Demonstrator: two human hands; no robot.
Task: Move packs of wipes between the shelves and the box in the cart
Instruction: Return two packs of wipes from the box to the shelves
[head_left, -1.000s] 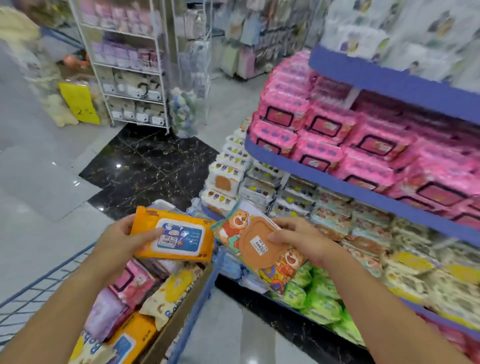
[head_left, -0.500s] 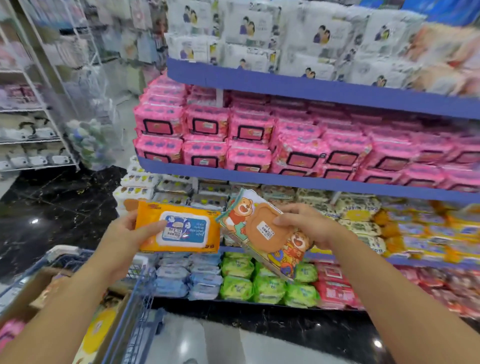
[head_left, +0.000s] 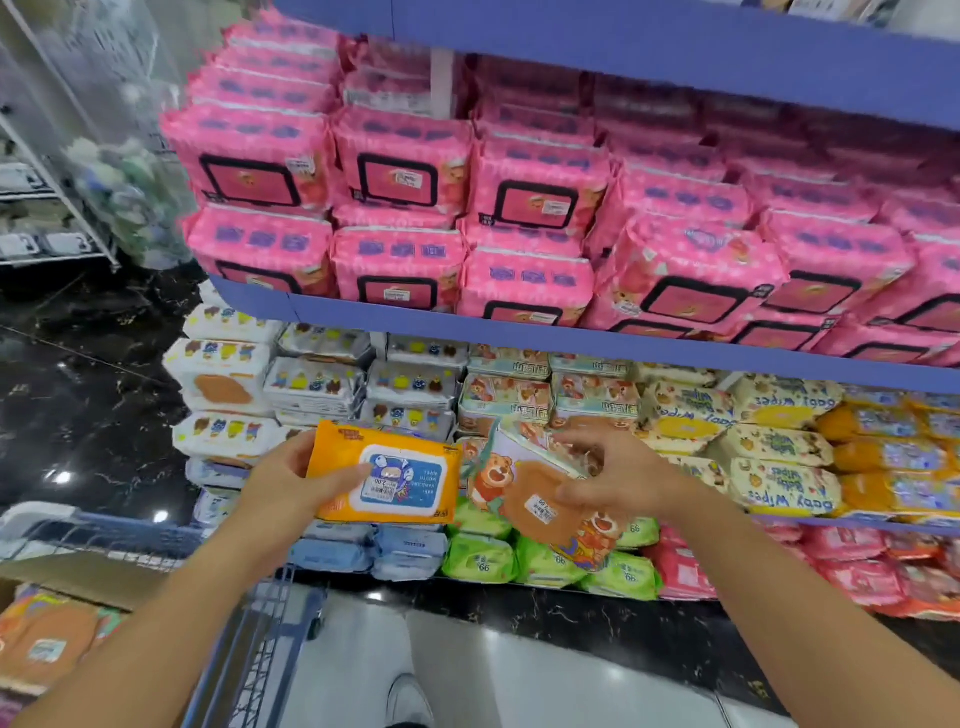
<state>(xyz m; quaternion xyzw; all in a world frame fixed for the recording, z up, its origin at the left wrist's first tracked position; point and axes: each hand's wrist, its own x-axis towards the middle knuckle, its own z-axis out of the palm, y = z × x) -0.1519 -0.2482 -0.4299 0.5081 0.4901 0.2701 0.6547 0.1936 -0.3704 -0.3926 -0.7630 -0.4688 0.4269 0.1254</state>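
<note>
My left hand (head_left: 288, 486) grips an orange pack of wipes (head_left: 387, 475) with a blue and white lid by its left end, thumb on top. My right hand (head_left: 615, 480) holds a bear-print pack of wipes (head_left: 524, 493) with an orange lid, tilted, fingers curled over its right side. Both packs hang in front of the middle shelf (head_left: 597, 348), level with the rows of bear-print and yellow packs. The cardboard box (head_left: 78, 579) in the blue wire cart (head_left: 249, 660) sits at the lower left, with more packs inside.
Pink packs (head_left: 400, 270) fill the shelf above. White, teal and yellow baby-wipe packs (head_left: 779, 483) line the middle shelf; blue, green (head_left: 478, 558) and red packs lie on the bottom one. Black marble floor is at the left, pale tiles below. A shoe (head_left: 408, 699) shows at the bottom.
My view has swung from the cart toward the shelves and closer. Both hands carried their packs up and forward toward the middle shelf; the cart box dropped to the lower left.
</note>
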